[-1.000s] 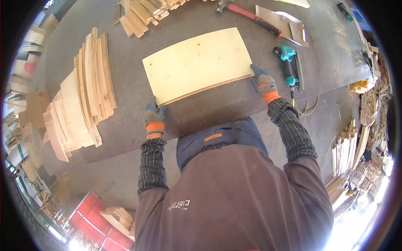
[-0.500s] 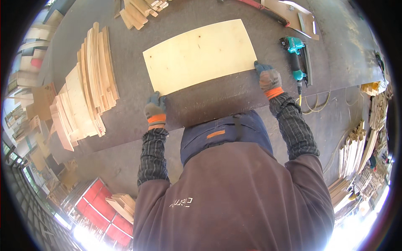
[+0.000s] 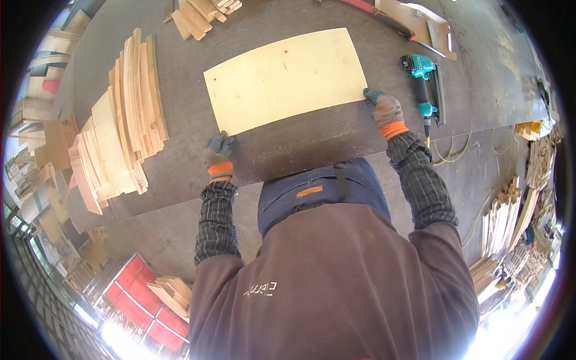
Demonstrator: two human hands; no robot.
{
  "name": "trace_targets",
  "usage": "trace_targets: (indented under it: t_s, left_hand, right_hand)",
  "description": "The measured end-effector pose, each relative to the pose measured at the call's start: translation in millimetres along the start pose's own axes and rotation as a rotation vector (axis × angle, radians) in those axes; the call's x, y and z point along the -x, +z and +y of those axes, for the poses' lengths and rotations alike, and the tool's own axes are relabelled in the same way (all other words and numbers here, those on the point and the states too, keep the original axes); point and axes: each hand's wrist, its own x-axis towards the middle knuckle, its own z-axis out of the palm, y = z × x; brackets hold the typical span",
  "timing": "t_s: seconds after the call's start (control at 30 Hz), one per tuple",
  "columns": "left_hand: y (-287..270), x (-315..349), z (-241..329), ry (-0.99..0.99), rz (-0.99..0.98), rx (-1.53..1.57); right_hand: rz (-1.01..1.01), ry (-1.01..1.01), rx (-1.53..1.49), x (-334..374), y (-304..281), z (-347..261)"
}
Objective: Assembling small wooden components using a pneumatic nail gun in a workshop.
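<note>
Plywood panel (image 3: 287, 81), one, pale, on the counter (image 3: 300, 139) at the view's twelve o'clock. Round its rim, one gloved left hand (image 3: 218, 151) at the eight o'clock corner, one gloved right hand (image 3: 386, 112) at the four o'clock corner, fingers (image 3: 374, 94) bent against the edges; cannot tell whether pinching. Farther out: one teal nail gun (image 3: 422, 89) at three, one red-and-black handle (image 3: 394, 24) at two, one group of overlapping wood strips (image 3: 135, 99) at nine.

Panel (image 3: 288, 78) at 12 o'clock: underside hidden. Hammer (image 3: 393, 23) at 1, wood strips (image 3: 193, 21) at 11: cut by top edge. Clutter (image 3: 25, 168) at 9: too small to tell.
</note>
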Motion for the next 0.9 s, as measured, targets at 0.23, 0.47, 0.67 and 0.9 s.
trace_targets:
  t_s: [0.23, 0.47, 0.67, 0.9]
  left_hand:
    - [-6, 14, -29, -0.093, 0.014, 0.141]
    - [-10, 9, -12, 0.029, 0.027, -0.012]
    - [-25, -19, 62, 0.188, -0.19, -0.381]
    - [96, -44, 170, 0.767, -0.184, -0.172]
  right_hand:
    - [-0.102, 0.008, -0.086, -20, 2, -8]
    - [-0.082, -0.063, -0.081, -18, 18, 24]
    - [-0.083, -0.185, 0.3, -8, -18, -16]
    - [-0.082, -0.131, 0.285, -9, -18, -17]
